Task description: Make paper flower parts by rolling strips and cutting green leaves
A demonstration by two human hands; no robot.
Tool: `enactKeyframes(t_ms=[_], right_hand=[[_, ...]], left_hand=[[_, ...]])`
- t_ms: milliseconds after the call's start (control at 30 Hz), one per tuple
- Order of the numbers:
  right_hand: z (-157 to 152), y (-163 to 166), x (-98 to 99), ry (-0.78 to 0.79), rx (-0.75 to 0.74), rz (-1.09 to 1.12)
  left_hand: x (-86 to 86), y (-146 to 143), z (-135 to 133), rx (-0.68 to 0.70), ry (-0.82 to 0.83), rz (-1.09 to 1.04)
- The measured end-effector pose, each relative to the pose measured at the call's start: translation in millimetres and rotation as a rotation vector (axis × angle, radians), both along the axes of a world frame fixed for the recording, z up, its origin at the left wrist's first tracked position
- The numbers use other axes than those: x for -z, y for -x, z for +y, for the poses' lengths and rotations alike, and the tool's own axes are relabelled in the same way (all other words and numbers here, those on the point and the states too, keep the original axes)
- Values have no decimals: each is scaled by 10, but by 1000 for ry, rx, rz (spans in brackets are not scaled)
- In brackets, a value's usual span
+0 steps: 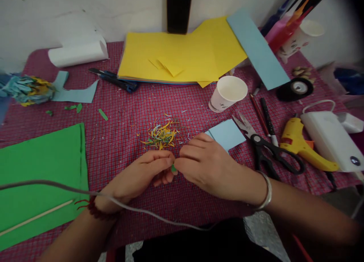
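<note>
Between my two hands, low over the front of the table, is a small piece of green paper [173,168], mostly covered by fingers. My left hand [152,167] pinches it from the left, thumb on top. From the other side, my right hand [209,165] has its fingertips closed on the same piece. Just beyond the hands lies a pile of thin yellow, green and white paper shreds [162,135]. Light blue paper squares [227,135] rest beside my right hand, with black-handled scissors [263,144] touching their edge.
A white paper cup [228,94] stands behind the blue squares. At right are a yellow glue gun [304,144] and a white power bank [332,138]. Green sheets [42,167] lie left, yellow sheets [176,53] at the back. A grey cable [136,209] crosses in front.
</note>
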State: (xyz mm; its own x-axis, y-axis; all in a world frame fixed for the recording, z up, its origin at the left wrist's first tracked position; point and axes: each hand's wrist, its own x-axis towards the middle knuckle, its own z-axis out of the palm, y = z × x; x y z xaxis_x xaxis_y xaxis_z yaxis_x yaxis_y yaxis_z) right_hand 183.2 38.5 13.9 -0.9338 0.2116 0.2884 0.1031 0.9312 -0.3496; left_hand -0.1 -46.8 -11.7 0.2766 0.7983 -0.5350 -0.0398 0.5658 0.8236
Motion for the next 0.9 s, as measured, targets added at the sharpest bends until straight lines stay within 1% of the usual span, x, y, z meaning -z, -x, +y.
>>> enactKeyframes(t_ms=[100,167,200,233,300,433,500,567,633,700,767,833,900], right_hand=[[-13,0,-16,-62,-32,-2],[-21,2,-9,-47,-14,-7],[-24,3,-1,-11,13,-11],[-26,3,9,46,49,-15],[-27,3,23,210,133,-16],[-10,0,18,526,267,-51],[11,5,8,661,294,-69],[34,20,9,803,290,-66],[49,41,25,929,272,-59],[48,61,50,1014,258,-45],[31,73,71,1035,262,-25],[6,73,79,977,275,-8],[-17,62,71,868,272,-6]], left_hand=[[-51,-5,20,55,-9,69],[-114,-12,35,107,-101,193],[-146,-18,39,128,-172,276],[-174,-26,42,141,-253,366],[-209,-45,36,150,-415,546],[-182,-73,1,185,-667,857],[-153,-77,-19,234,-789,1018],[-136,-76,-35,290,-894,1163],[-136,-77,-47,318,-968,1253],[-155,-83,-54,285,-1020,1264],[-189,-95,-55,205,-1002,1176],[-231,-103,-51,123,-862,1000],[-264,-99,-43,67,-660,776]])
